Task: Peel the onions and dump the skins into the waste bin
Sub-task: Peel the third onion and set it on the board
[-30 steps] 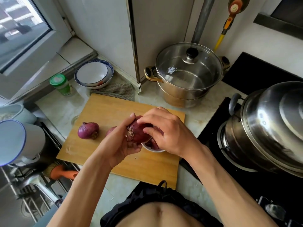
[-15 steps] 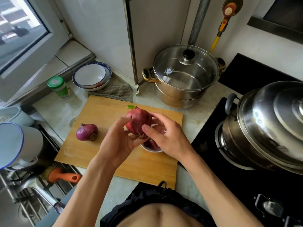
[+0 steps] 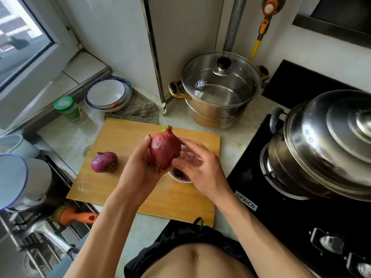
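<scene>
My left hand grips the onion upright, sprout up; right hand fingers pinch its root-end skin.

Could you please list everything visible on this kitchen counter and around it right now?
Held onion: one, red-purple, above the board.
Loose onion: one, purple, on the board's left part.
Cutting board: one, wooden, on the counter.
Small bowl: one, white, under the hands.
Glass-lidded pot: one, steel, behind the board.
Large pot: one, steel, on the stove.
Stacked bowls: white, blue-rimmed, back left.
Jar: one, green-lidded, beside the bowls.
Cloth: one, grey.
Brush: one, orange-handled, by the sink.
Left hand: holds the onion.
Right hand: fingers on the onion.
</scene>
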Tool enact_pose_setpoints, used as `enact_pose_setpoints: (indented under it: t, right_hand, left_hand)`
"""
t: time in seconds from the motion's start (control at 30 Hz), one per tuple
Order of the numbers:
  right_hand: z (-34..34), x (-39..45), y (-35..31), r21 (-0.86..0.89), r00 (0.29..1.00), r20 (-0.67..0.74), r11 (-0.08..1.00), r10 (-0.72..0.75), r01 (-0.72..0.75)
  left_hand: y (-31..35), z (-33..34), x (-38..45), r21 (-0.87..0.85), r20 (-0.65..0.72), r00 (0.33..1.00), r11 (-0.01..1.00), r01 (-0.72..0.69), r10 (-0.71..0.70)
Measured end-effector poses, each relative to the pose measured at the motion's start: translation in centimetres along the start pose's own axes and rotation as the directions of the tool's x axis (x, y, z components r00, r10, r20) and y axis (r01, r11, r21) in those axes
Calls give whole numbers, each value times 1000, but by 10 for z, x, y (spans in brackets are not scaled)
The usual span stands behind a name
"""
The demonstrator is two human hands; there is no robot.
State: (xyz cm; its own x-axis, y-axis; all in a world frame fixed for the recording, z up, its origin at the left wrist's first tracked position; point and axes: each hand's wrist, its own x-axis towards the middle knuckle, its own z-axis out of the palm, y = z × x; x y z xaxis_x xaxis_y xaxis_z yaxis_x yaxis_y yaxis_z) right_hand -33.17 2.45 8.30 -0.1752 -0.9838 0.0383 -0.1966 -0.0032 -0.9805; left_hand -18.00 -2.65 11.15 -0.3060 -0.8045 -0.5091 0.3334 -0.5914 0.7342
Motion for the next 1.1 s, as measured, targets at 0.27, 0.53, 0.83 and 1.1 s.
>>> enact_pose_setpoints:
  t: [0.27, 0.53, 0.83, 1.1]
  right_hand:
    - [-1, -3, -7, 87, 999, 24, 996, -24, 22]
    - [0, -5, -5, 93, 991, -81, 989, -105, 113]
    - [-4, 0, -4, 45, 986, -71, 987, -152, 155]
    - [-11, 0, 4, 163, 991, 91, 980, 99, -113]
  left_hand:
    - [-3, -6, 1, -3, -10, 1000, 1000, -16, 16]
    - [-1, 2, -3, 169, 40, 998, 984, -48, 42]
    - [-9, 4, -8, 41, 60, 996, 997, 58, -61]
    - [-10, 6, -13, 15, 163, 984, 997, 76, -78]
